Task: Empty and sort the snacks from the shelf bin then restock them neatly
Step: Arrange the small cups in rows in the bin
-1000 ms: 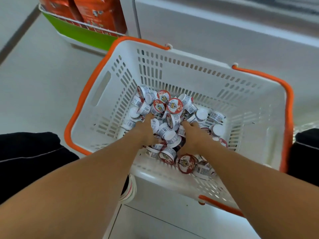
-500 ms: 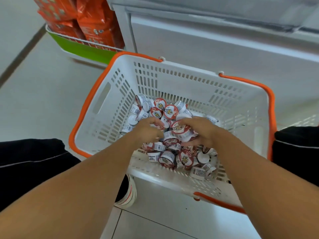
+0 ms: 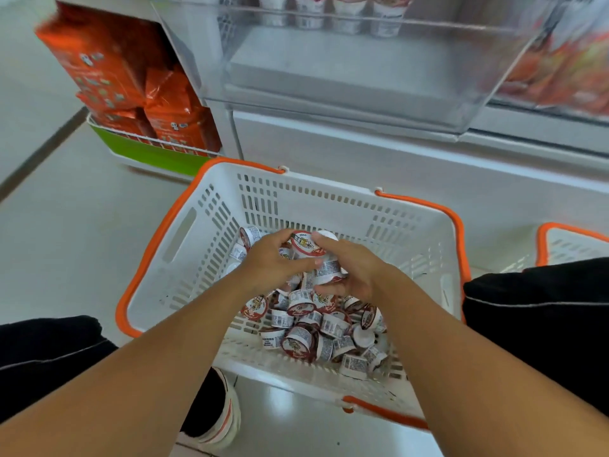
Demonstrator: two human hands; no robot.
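While there's only the head cam to go on, it shows plenty: both hands are down in the white basket (image 3: 197, 258) with the orange rim, which sits on the floor in front of the shelf. My left hand (image 3: 273, 258) and right hand (image 3: 349, 275) are cupped together around a small clump of snack cups (image 3: 316, 258), fingers curled on them, one red-and-white lid facing up between the thumbs. Below them the loose pile of cups (image 3: 316, 331) is still jumbled in the basket's near half, lids pointing every which way. Up top, the clear shelf bin (image 3: 346, 77) looks mostly bare, with a row of cups (image 3: 329, 11) at its back edge, though that part's blurry. If I'm restocking now, I'd say keep the handful small, squeeze evenly from both sides so nothing pops out on the lift, and get the lids all facing up before setting them down behind the front lip.
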